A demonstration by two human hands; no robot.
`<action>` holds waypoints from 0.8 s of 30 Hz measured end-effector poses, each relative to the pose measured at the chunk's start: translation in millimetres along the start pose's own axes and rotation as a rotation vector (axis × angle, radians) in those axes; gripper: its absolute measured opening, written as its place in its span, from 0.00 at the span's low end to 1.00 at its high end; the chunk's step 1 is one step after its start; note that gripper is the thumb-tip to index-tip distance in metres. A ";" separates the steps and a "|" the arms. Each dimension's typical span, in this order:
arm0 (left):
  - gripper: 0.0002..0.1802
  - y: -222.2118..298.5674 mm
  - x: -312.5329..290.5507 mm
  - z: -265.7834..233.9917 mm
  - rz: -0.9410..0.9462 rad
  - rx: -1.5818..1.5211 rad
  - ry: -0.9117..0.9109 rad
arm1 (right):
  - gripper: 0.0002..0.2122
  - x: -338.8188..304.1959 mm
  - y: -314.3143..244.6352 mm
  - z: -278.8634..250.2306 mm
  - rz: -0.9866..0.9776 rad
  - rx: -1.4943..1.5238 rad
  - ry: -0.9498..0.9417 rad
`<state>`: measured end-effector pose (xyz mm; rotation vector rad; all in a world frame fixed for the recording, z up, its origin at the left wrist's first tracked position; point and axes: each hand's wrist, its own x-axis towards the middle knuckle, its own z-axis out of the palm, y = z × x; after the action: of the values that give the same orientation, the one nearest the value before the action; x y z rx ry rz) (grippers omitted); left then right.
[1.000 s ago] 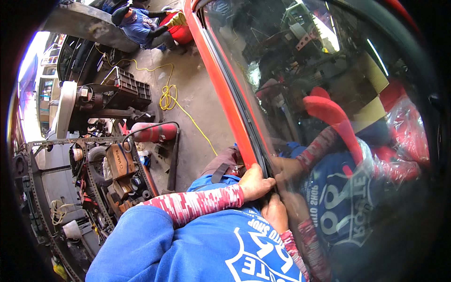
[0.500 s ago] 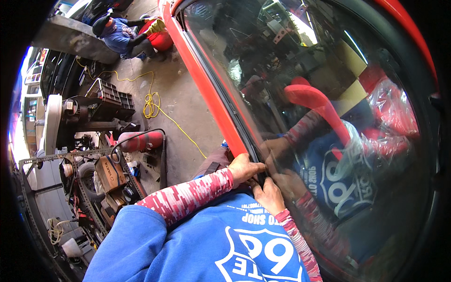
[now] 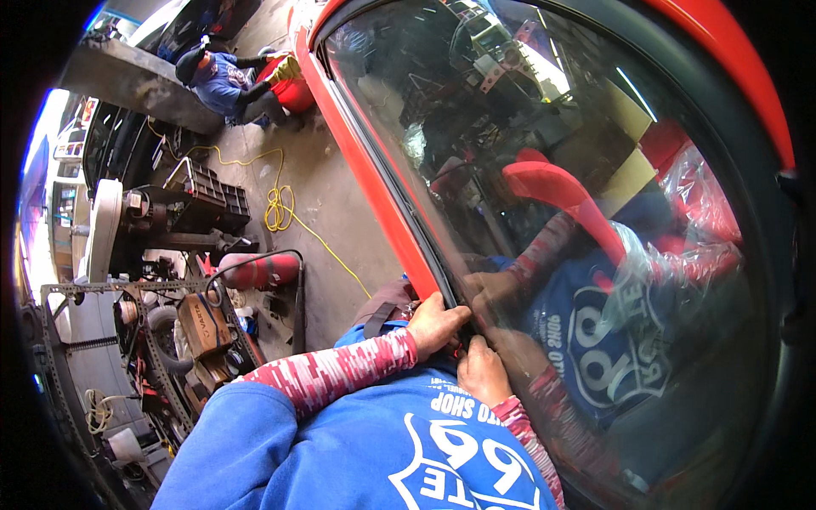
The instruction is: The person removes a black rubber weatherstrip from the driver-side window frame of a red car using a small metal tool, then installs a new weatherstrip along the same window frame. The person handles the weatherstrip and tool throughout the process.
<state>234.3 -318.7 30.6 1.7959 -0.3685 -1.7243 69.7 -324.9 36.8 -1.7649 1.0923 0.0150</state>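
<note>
A black rubber window seal [image 3: 387,174] runs along the edge of a large glass pane [image 3: 476,246], between the glass and the red body panel [image 3: 361,149]. My left hand [image 3: 438,325] is closed over the panel's edge, its thumb pressed on the seal. Just nearer to me, my right hand [image 3: 484,372] is closed at the same seal beside the glass, fingers bent and fingertips hidden. A short stretch of black strip shows between both hands. Reflections of my arms and blue shirt lie on the glass.
Behind the glass are red parts [image 3: 565,200] in clear plastic. At left stand a metal rack [image 3: 170,289] with a cardboard box [image 3: 202,325], a red cylinder [image 3: 259,270] and a black crate [image 3: 212,197]. A yellow cord [image 3: 279,208] crosses the floor. A co-worker [image 3: 225,85] holds a red container [image 3: 293,92].
Both hands have slid slightly nearer to me along the seal, staying closed on it. My view has shifted a little. The co-worker stays by the red container.
</note>
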 end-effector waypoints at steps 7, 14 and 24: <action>0.19 -0.2 -8.8 -3.6 -0.063 -0.100 -0.016 | 0.06 -3.7 -7.4 1.5 0.004 -0.023 0.033; 0.23 20.4 2.6 -31.1 -0.240 -0.551 0.001 | 0.09 -7.7 -22.3 -12.6 0.019 -0.022 -0.005; 0.29 8.4 13.9 -6.7 -0.068 -0.349 0.229 | 0.09 -6.2 -11.1 -9.1 -0.040 -0.010 0.007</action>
<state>244.1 -331.7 24.3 1.7345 0.0863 -1.4966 69.3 -326.9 52.4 -1.7961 1.0635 -0.0103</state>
